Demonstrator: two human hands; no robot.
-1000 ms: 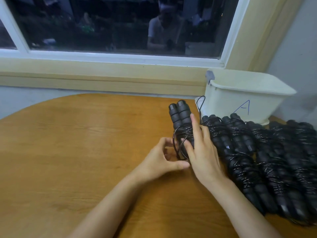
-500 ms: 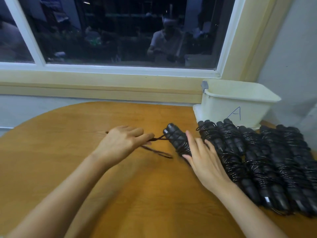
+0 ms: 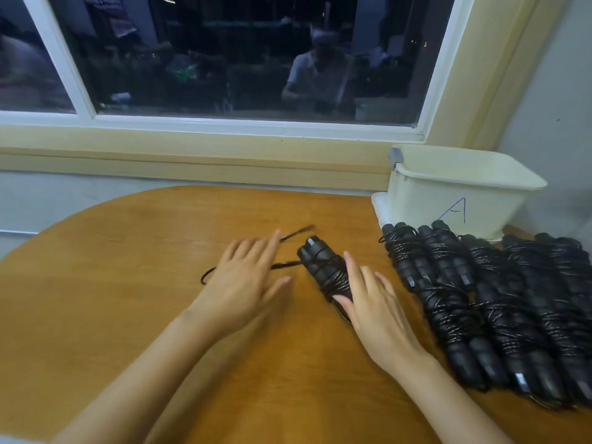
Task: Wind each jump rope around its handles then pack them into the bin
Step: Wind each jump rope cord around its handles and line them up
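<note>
Right hand [image 3: 374, 309] grips paired black foam jump-rope handles [image 3: 320, 264], fingers wrapped; left hand [image 3: 243, 280] fingers straight, spread over loose black cord [image 3: 296, 232].

Warm indoor light; dark window [image 3: 243, 56] reflects; left hand [image 3: 246, 277] motion-blurred.
</note>
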